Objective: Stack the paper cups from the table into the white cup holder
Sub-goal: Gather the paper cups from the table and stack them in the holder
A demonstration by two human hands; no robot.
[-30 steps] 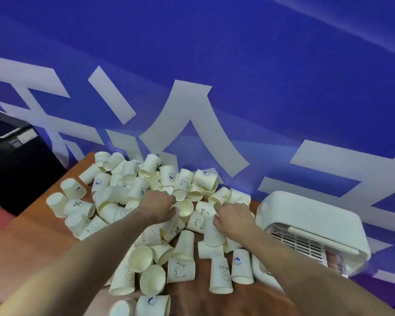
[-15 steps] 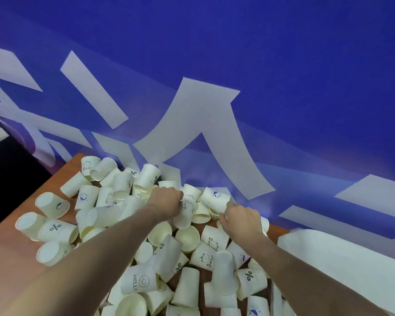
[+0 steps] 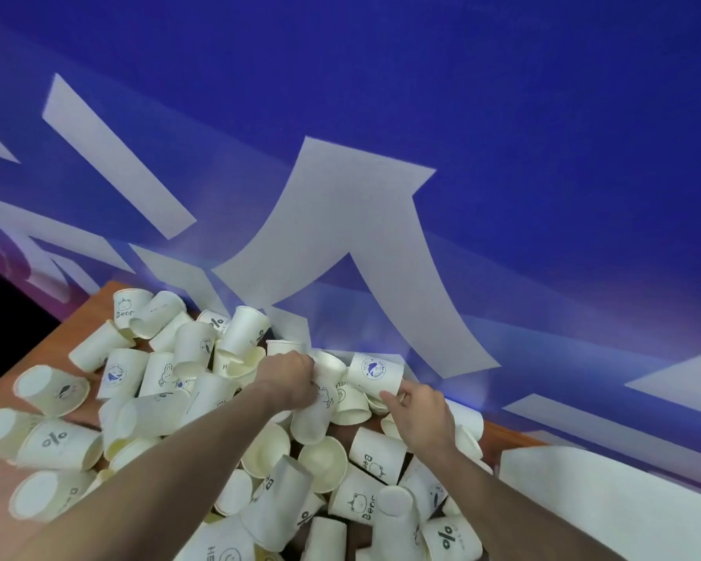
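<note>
Here the left hand [image 3: 288,380] curls its fingers around a cream paper cup printed with a small animal [image 3: 316,406] at the heap's far middle. The right hand [image 3: 419,413] pinches a cream paper cup with a round blue logo [image 3: 375,372] beside it. Loose cups cover the brown wooden table [image 3: 94,307]; the white plastic cup holder [image 3: 608,491] sits at the right, below the blue wall banner [image 3: 502,115].

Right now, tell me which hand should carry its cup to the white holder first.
Right, probably. The right hand pinches the whale-logo cup and is nearer the white cup holder at lower right. The left hand grips another cup farther away.
</note>
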